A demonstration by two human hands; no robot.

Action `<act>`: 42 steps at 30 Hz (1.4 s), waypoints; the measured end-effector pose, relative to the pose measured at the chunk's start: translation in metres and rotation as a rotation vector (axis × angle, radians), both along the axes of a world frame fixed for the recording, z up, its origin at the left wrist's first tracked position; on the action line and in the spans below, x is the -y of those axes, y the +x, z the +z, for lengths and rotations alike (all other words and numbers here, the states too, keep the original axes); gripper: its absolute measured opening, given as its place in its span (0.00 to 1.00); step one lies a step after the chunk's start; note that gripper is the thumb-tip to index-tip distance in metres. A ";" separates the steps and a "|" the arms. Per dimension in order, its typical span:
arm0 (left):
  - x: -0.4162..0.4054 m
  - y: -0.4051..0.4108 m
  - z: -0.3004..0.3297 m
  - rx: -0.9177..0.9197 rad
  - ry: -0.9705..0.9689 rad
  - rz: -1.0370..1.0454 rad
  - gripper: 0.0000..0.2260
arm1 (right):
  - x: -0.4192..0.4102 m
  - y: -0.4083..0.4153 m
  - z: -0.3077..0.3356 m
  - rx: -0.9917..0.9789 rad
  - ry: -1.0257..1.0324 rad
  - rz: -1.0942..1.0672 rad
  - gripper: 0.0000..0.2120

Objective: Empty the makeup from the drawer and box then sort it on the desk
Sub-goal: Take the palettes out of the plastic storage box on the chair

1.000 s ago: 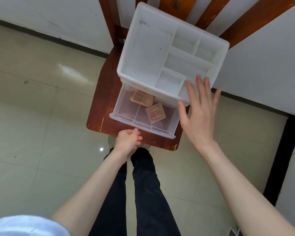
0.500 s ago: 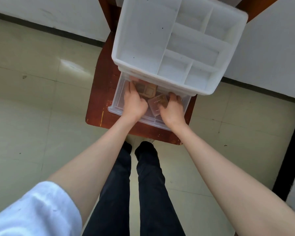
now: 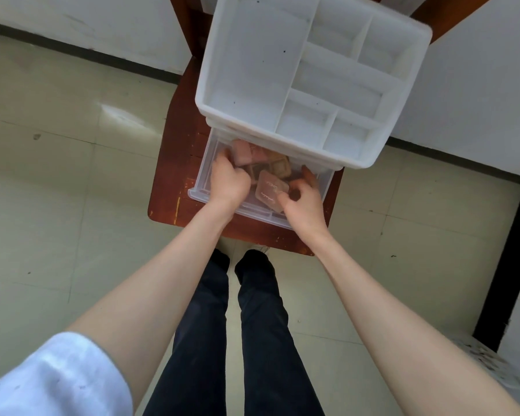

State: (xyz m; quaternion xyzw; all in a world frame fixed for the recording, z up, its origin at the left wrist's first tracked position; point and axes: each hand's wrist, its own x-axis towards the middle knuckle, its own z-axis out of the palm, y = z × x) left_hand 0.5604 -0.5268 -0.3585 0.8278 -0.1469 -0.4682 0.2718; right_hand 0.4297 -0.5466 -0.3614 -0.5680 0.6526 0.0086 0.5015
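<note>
A: Where is the makeup just now?

B: In the clear drawer (image 3: 206,178), which is pulled out from under the white box (image 3: 312,82). Several flat pinkish-brown compacts (image 3: 278,169) lie crowded there, and one square compact (image 3: 270,190) with faint lettering sits nearest the front.

A: And the hands?

B: Both are down inside the drawer. The left hand (image 3: 228,181) has its fingers curled round a pink piece (image 3: 242,153) at the back corner. The right hand (image 3: 302,199) pinches the lettered compact at its edge, thumb one side, fingers the other.

A: Why two hands at once?

B: I judge it lets several pieces come out in one lift. The drawer is shallow and the box overhangs its rear, so each hand has to reach in low from the front.

A: Is the box itself done?

B: Its divided compartments look bare from above, though the far ones are pale and I may miss something small.

A: What carries it all?

B: A red-brown wooden chair (image 3: 174,163) set against the wall, on a pale tiled floor (image 3: 57,175). No desk is in view, so the sorting seems yet to come; the person's dark trouser legs (image 3: 231,325) stand close to the seat
</note>
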 end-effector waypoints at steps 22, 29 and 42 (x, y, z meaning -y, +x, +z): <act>-0.024 0.003 0.015 -0.314 0.002 0.261 0.15 | -0.024 -0.023 0.038 0.278 0.162 -0.140 0.05; -0.086 0.022 0.038 -0.708 -0.238 0.892 0.09 | -0.045 -0.048 0.048 0.575 0.471 -1.011 0.07; -0.073 0.032 0.031 -0.988 -0.376 1.122 0.15 | -0.015 -0.055 0.063 0.864 0.694 -1.641 0.14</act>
